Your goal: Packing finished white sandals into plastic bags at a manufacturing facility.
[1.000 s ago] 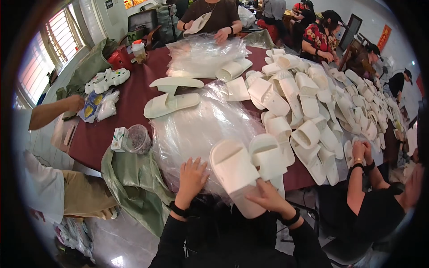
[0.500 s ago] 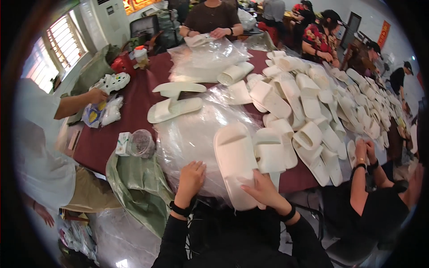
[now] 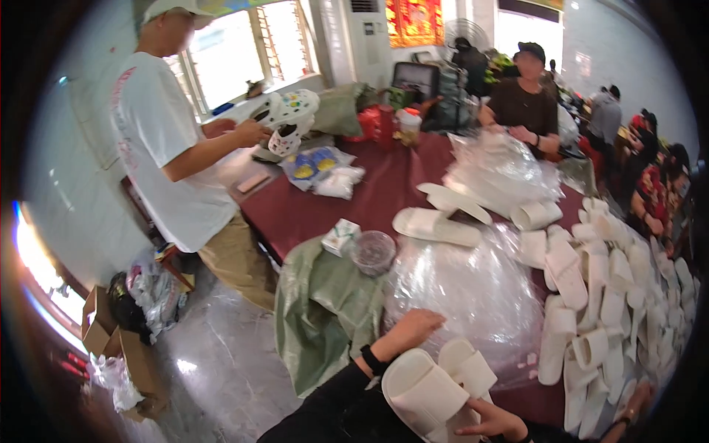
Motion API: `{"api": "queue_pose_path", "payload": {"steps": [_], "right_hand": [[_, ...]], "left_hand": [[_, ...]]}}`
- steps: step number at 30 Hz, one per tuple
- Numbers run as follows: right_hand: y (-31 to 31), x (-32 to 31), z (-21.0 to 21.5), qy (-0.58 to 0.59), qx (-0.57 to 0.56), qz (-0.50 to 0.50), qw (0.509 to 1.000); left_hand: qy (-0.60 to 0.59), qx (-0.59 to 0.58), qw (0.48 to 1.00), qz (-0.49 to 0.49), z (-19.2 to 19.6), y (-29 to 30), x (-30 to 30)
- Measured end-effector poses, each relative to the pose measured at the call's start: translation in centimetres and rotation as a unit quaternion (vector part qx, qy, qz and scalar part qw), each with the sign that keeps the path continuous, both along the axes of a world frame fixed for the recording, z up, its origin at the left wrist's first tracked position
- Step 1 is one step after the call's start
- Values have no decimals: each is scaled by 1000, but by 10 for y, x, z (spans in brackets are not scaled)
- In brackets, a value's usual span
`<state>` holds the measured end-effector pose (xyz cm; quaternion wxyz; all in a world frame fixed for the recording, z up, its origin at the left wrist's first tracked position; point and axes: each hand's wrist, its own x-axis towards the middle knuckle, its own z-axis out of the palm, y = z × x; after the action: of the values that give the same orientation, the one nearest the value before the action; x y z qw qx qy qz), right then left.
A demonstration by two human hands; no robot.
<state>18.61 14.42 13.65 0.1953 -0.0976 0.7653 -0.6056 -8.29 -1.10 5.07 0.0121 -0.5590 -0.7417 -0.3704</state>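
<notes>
A pair of white slide slippers is at the near edge of the table, one overlapping the other. My right hand grips the pair from its right side, thumb and fingers around the slippers. My left hand rests at the near edge of a stack of clear plastic bags, fingers stretched out and holding nothing. Two more white slippers lie on the far part of that stack. To the right spreads a large heap of white slippers.
Left of the bags are a green woven sack, a round clear tub and a small white box. A person in white holds decorated clogs. Across the table another person stands by more plastic bags.
The view has swung left, bringing the standing person and windows in. My right hand has brought the two slippers nearer to me, off the bags. The person in white has raised the clogs.
</notes>
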Motion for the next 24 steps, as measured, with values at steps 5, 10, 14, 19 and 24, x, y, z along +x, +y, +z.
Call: {"api": "queue_pose_path", "payload": {"steps": [5, 10, 14, 19, 24], "right_hand": [[13, -5, 1, -85, 32, 52, 995], [10, -13, -15, -113, -38, 2, 993], [19, -14, -58, -67, 116, -86, 987], [15, -15, -46, -28, 192, -150, 969], [13, -15, -48, -90, 242, -196, 946]], "left_hand": [[12, -104, 993, 61, -4, 5, 7], [-13, -139, 988, 72, -4, 1, 2], [11, -127, 991, 45, 4, -3, 0], [-24, -108, 993, 50, 5, -6, 1], [-138, -3, 990, 12, -21, -1, -7]]}}
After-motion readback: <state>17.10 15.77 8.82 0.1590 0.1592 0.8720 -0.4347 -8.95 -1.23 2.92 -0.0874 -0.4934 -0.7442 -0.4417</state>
